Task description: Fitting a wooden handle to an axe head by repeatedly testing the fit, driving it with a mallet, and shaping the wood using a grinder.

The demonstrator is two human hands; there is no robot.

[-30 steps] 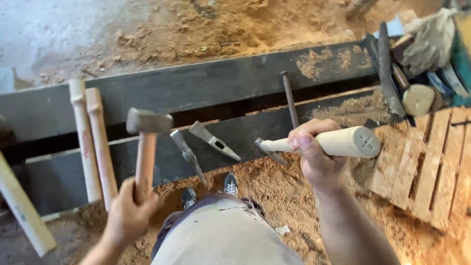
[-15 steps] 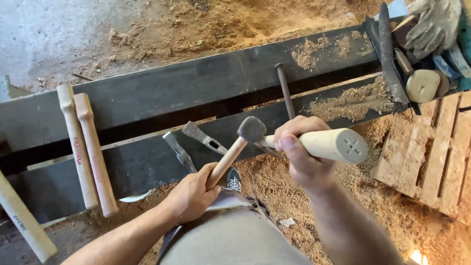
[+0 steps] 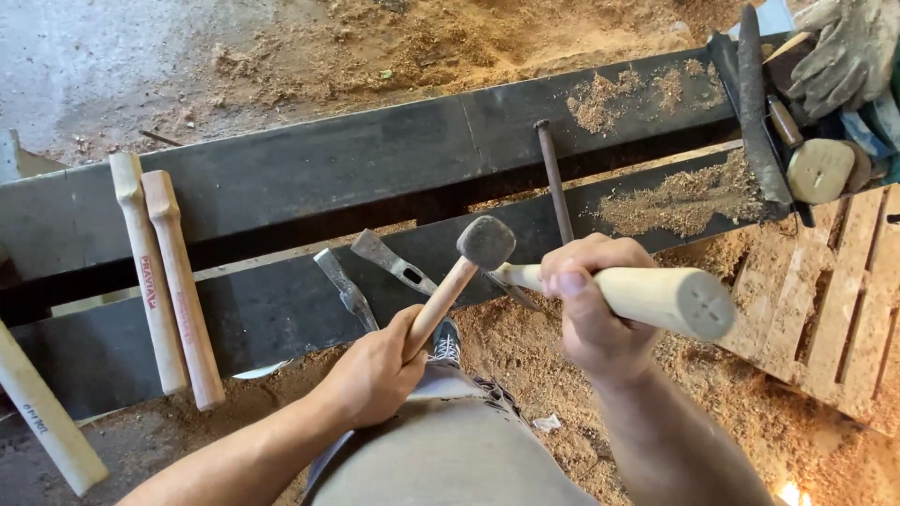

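My left hand grips the wooden shaft of a hammer. Its dark metal head rests against the narrow end of a pale wooden handle. My right hand is closed around that handle and holds it level above the dark beam. The handle's thick round end points right. Two metal hammer heads lie on the lower beam just left of the hammer.
Two finished wooden handles lean on the beams at left, and another handle sits at the lower left. A metal rod stands between the beams. Gloves and tools are piled at the upper right. Sawdust covers the ground; a wooden pallet is at right.
My left hand has swung the hammer from upright at the left over to the right, bringing its head against the end of the handle. My right hand has stayed in place.
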